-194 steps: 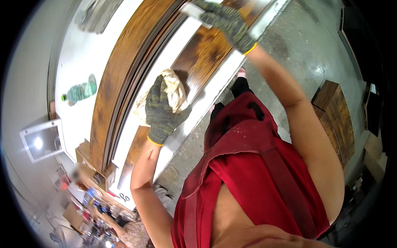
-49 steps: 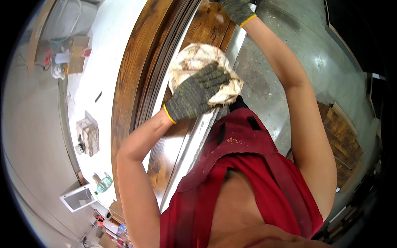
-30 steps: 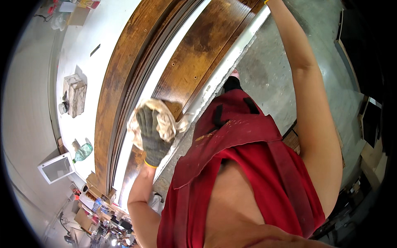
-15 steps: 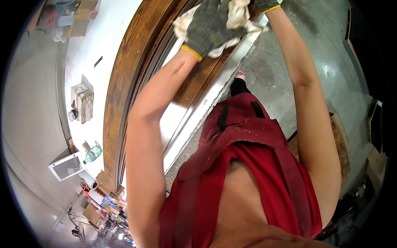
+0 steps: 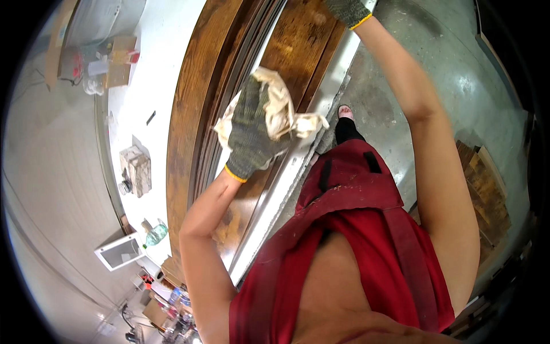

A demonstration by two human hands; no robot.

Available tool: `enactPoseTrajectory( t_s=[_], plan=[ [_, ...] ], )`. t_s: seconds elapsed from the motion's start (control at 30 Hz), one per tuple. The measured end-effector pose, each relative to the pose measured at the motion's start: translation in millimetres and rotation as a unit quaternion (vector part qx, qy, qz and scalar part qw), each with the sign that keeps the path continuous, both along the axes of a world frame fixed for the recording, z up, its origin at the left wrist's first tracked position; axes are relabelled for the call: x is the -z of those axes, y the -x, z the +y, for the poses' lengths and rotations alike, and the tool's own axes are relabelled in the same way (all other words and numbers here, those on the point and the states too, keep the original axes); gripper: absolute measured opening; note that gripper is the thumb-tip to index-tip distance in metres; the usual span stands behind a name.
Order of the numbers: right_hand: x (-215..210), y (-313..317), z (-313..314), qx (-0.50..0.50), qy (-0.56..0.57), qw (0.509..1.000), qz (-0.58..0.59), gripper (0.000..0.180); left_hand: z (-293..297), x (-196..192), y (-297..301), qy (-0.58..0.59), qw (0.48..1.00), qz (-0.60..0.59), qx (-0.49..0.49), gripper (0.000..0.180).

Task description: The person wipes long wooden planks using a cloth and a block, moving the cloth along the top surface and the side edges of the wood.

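Note:
My left hand (image 5: 250, 135), in a dark grey-green knit glove with a yellow cuff, grips a crumpled cream cloth (image 5: 279, 106). The cloth rests on a stained brown wooden board (image 5: 297, 43), and a loose end of it hangs toward the board's near edge. My right hand (image 5: 348, 10), gloved the same way, lies at the far end of that board, by its right edge. The picture's upper rim cuts off its fingers. Left of the board runs a stack of dark-edged boards with a brown wooden top piece (image 5: 192, 97).
The white table (image 5: 163, 69) carries a block-shaped package (image 5: 136, 171), a green-tinted bottle (image 5: 154, 233) and a small white-framed panel (image 5: 120, 251). A cardboard box (image 5: 120, 60) stands at the far left. Brown wooden pieces (image 5: 487, 195) lie on the concrete floor (image 5: 412, 63) to the right.
My left hand has drawn the cloth nearer along the board, baring the far part. The right hand has shifted slightly left. The whole view has shifted a little.

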State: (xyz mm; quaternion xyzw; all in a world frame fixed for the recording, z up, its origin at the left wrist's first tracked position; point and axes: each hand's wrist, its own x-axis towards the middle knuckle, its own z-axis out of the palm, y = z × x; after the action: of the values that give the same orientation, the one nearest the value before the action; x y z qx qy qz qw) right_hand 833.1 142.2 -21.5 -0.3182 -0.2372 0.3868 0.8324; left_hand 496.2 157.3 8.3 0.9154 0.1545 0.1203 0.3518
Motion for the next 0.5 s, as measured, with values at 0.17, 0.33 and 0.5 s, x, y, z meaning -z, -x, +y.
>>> enactPoseTrajectory(
  t_s=[0.17,0.33,0.5],
  plan=[
    [-16.0,13.1,-76.1,-0.078,-0.207,0.936,0.274,0.050,44.0,27.8,-120.4,-0.245,0.966,0.028,0.082,0.110],
    [69.3,3.0,-179.1,-0.127,-0.287,0.903,0.294,0.066,60.5,2.1,-268.6,-0.282,0.953,-0.034,0.108,0.095],
    [120.0,38.9,-282.2,0.069,0.024,0.899,0.433,0.061,91.7,19.3,-388.8,-0.309,0.948,-0.029,0.067,0.101]
  ],
)
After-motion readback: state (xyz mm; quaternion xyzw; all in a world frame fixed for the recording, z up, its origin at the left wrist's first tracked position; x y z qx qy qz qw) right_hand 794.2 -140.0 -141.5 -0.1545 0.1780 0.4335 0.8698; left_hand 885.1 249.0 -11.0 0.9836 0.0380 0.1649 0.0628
